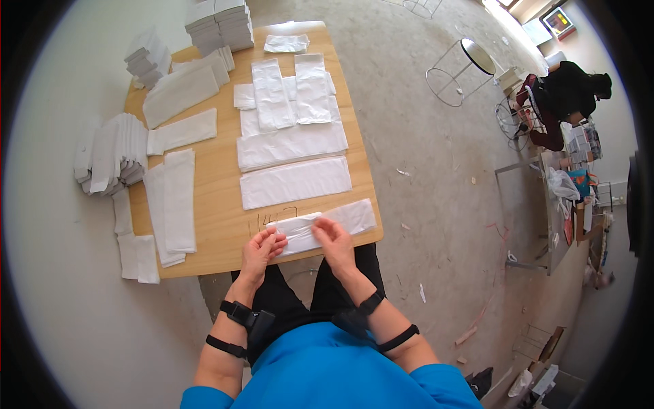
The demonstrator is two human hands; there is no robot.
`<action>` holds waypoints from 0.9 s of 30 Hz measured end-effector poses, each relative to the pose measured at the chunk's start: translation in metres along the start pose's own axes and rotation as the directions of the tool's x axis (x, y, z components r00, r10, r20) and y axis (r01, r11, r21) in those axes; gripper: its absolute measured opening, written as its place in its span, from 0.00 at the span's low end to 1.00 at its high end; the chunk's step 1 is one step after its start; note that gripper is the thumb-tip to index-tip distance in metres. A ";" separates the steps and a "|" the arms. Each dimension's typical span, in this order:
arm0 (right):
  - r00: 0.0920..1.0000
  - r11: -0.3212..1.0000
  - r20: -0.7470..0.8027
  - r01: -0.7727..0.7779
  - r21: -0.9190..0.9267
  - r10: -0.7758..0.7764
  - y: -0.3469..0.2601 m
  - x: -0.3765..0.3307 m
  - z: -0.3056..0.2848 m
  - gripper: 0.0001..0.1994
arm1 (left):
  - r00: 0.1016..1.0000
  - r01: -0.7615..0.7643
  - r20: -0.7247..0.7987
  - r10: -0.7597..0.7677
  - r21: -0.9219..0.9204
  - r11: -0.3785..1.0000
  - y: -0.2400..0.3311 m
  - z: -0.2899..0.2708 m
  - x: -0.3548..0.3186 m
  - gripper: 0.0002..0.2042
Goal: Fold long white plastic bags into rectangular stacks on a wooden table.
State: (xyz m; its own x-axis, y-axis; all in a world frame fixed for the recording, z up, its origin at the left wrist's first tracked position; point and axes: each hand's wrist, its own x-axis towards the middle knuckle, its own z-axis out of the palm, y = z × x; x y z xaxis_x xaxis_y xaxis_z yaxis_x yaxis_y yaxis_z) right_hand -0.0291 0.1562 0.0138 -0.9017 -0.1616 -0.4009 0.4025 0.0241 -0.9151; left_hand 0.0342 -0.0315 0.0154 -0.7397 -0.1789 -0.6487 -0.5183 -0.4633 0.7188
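Fingers bunched, the left hand [256, 258] meets one end of a crinkled white packet [300, 233] at the table's [219, 228] near edge; the right hand [336, 247], half-curled, meets the other. Whether either grips, I cannot tell. Flat white packets [296, 183] lie just beyond; a white stack [121, 151] crowds the left.

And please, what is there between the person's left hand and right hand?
The head view shows a wrinkled white strip in the gap between the left hand and the right hand, at the near edge of the wooden table.
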 end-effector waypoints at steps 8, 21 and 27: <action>0.956 0.938 -0.072 0.261 -0.226 -0.284 -0.044 0.026 0.026 0.07 | 1.000 -0.017 0.002 0.018 -0.054 0.998 -0.005 -0.007 -0.003 0.16; 0.863 0.611 0.144 0.451 -0.650 -0.484 -0.004 0.109 0.107 0.10 | 0.996 0.076 0.057 -0.069 -0.140 0.987 0.010 -0.017 -0.002 0.14; 0.816 0.539 0.181 0.511 -0.670 -0.549 -0.021 0.101 0.111 0.06 | 0.899 -0.337 -0.323 0.295 -0.079 0.938 0.048 -0.047 0.031 0.10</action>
State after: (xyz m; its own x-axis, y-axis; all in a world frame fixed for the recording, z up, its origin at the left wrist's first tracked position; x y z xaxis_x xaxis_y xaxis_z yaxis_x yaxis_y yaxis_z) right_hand -0.1109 0.0297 -0.0030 -0.9283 -0.3235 0.1833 -0.3496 0.5910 -0.7270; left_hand 0.0063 -0.0996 0.0177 -0.6796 -0.5779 -0.4518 -0.2033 -0.4434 0.8730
